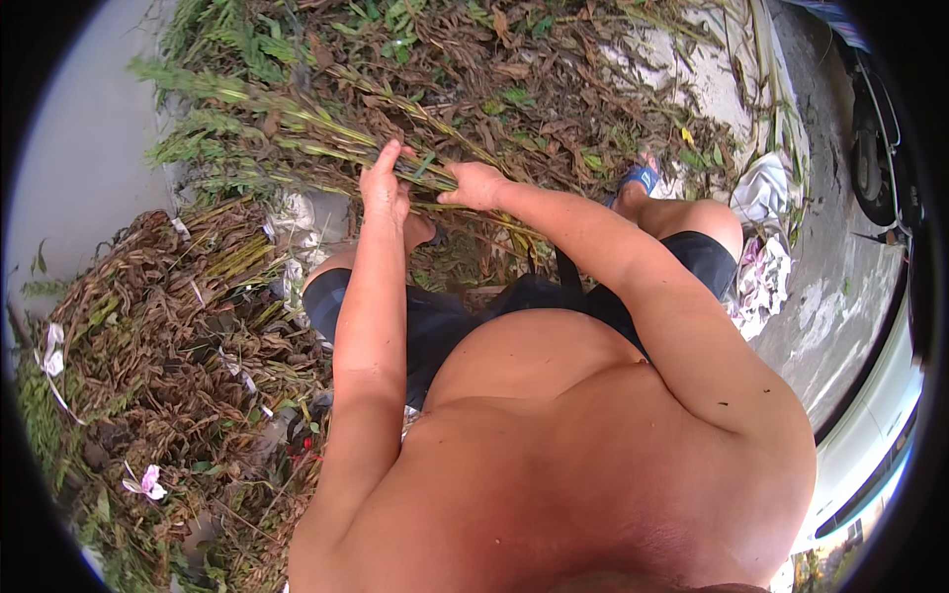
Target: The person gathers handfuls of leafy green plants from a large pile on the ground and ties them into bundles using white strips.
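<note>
Long green-yellow plant stalks [315, 124] with feathery green tops lie across my grip, their leafy ends pointing left. My left hand [383, 189] is closed around the stalks, thumb raised on top. A short way to the right, my right hand [478, 187] grips the same bunch toward its cut ends. Below and beyond both hands spreads a heap of withered brown leaves and stems [534, 96]. Some stalks hang over the gap between my knees. My palms hide part of the bunch.
Bundled dried plants [170, 296] with white ties are piled at left, beside a pale smooth surface [81, 141]. My foot wears a blue sandal [641, 178]. Crumpled white cloth [764, 193] lies right of my knee. Farther right are concrete ground [823, 296], a wheel [871, 170] and a white vehicle [871, 415].
</note>
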